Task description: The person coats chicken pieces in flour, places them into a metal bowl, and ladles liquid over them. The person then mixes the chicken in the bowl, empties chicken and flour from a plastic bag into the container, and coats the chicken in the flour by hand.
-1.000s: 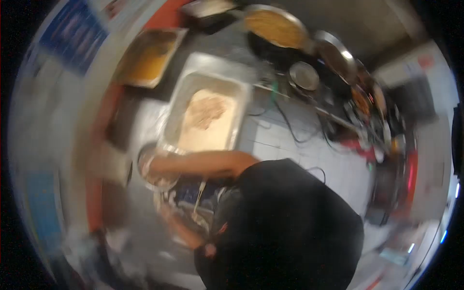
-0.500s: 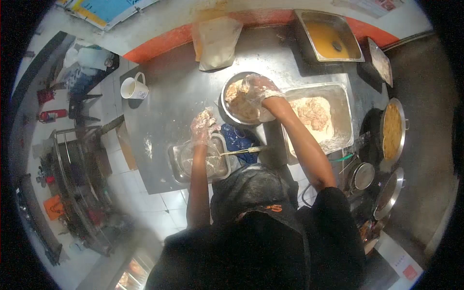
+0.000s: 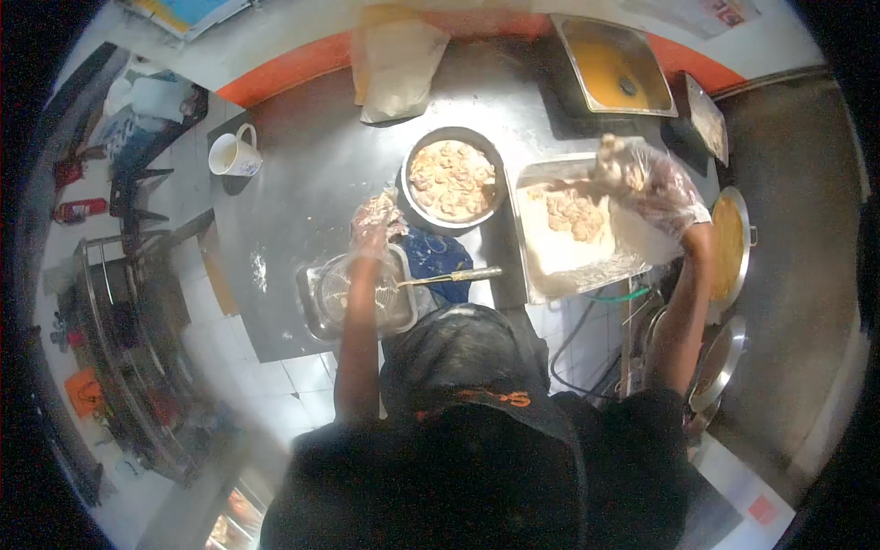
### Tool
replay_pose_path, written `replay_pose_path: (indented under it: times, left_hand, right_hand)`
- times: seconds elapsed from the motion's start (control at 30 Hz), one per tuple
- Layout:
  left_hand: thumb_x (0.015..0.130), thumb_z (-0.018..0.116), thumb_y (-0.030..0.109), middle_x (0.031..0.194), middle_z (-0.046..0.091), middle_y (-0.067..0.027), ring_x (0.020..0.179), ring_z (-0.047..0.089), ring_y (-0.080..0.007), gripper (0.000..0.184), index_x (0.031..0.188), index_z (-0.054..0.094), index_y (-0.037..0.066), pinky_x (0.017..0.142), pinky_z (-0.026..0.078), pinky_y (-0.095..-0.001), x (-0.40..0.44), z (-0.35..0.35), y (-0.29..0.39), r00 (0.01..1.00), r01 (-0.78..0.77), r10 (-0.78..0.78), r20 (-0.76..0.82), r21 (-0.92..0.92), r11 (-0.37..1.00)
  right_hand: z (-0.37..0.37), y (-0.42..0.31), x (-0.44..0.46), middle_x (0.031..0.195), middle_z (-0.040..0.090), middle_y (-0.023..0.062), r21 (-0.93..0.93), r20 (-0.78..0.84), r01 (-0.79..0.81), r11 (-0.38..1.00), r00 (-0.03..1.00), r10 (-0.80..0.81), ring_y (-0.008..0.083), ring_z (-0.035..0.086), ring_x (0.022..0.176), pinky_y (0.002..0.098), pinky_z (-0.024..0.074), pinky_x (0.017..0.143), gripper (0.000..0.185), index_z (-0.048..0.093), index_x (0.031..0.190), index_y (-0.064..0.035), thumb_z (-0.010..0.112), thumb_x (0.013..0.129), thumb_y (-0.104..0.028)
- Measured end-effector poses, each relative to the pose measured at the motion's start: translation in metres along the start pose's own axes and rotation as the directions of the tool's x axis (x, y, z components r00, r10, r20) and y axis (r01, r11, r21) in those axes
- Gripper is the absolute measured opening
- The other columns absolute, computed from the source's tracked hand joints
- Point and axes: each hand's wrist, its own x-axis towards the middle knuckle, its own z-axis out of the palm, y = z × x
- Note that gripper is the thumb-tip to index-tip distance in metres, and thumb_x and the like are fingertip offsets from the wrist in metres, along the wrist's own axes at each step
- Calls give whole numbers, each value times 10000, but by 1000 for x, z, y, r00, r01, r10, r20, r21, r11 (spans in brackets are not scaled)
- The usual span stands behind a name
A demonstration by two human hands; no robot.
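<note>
Well, I see the mug (image 3: 235, 156) near the left edge of the steel tabletop (image 3: 307, 170), a broad stretch of which separates it from the left hand (image 3: 376, 220). That gloved, coated hand reaches forward above the tray (image 3: 410, 316) and strainer (image 3: 371, 295); I can't tell whether its fingers meet. The bowl (image 3: 404, 188) of coated pieces (image 3: 452, 180) sits close beside the flour pan (image 3: 555, 167). Over that pan's right side, the gloved right hand (image 3: 649, 183) angles inward, fingers bent, their closure unclear to me.
</note>
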Motion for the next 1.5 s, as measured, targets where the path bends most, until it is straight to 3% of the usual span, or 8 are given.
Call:
replay_pose_path:
  times: [0.17, 0.4, 0.6, 0.67, 0.83, 0.93, 1.0, 1.5]
  left_hand:
    - [818, 544, 108, 992, 586, -83, 799, 591, -160, 279, 1079, 519, 11, 594, 526, -257, 7, 11, 39, 984, 174, -169, 59, -90, 981]
    - [789, 563, 59, 963, 588, -91, 795, 602, -183, 298, 1074, 511, -10, 559, 529, -270, 11, 22, 33, 922, 384, -386, 30, -204, 901]
    - [777, 567, 54, 1013, 569, -121, 793, 604, -178, 332, 1089, 487, -22, 565, 532, -264, 4, 10, 4, 977, -117, 117, 181, -9, 993]
    - [777, 575, 79, 984, 577, -114, 762, 603, -172, 331, 1083, 494, -16, 564, 533, -262, -3, 14, 41, 889, 453, -448, 98, -338, 825]
    - [796, 566, 120, 958, 570, -97, 765, 591, -173, 294, 1055, 508, -8, 560, 536, -275, -6, 6, 16, 885, 456, -459, 77, -346, 820]
    - [805, 563, 131, 947, 570, -93, 759, 594, -170, 278, 1044, 515, -4, 558, 535, -276, -6, -15, -22, 956, -276, 225, 186, 323, 905]
    - [807, 564, 137, 937, 570, -92, 764, 593, -167, 279, 1045, 516, -3, 563, 534, -271, -11, -5, 33, 913, 397, -407, 8, -244, 885]
    - [811, 487, 180, 1042, 556, -92, 1002, 506, -195, 292, 1073, 534, 62, 892, 394, -282, -2, -3, 30, 981, 35, -119, 155, 462, 886]
  right_hand:
    - [-11, -46, -13, 1046, 552, 145, -520, -4, -165, 838, 982, 191, 292, 544, 947, 405, 425, 828, 363, 545, 1082, -139, 565, 728, -216]
    - [185, -62, 108, 1154, 513, 152, -256, -31, 227, 940, 970, -242, 299, 500, 1054, 402, 405, 881, 377, 518, 1137, -144, 505, 763, -194]
    - [229, -71, 116, 1141, 507, 200, -417, -162, -22, 909, 985, -50, 324, 499, 1051, 391, 420, 869, 426, 508, 1133, -103, 547, 712, -160]
    - [251, -43, 144, 1132, 504, 215, -313, -44, 99, 944, 992, -119, 307, 504, 1049, 367, 419, 879, 452, 476, 1170, -113, 559, 730, -175]
    - [221, -44, 146, 969, 590, 198, 112, -93, 92, 989, 992, -81, 306, 567, 928, 390, 450, 798, 315, 618, 909, -31, 577, 703, -266]
    - [195, -41, 136, 992, 580, 192, -72, -106, 224, 972, 967, -231, 318, 557, 930, 393, 441, 808, 350, 605, 947, -39, 594, 698, -285]
    - [187, -44, 134, 1027, 566, 189, -159, -238, 345, 925, 896, -375, 321, 538, 963, 395, 427, 831, 375, 594, 974, -43, 603, 695, -294]
    - [76, -63, 76, 987, 579, 138, 54, -95, 142, 988, 986, -137, 252, 578, 853, 355, 480, 745, 410, 555, 1036, -76, 673, 661, -193]
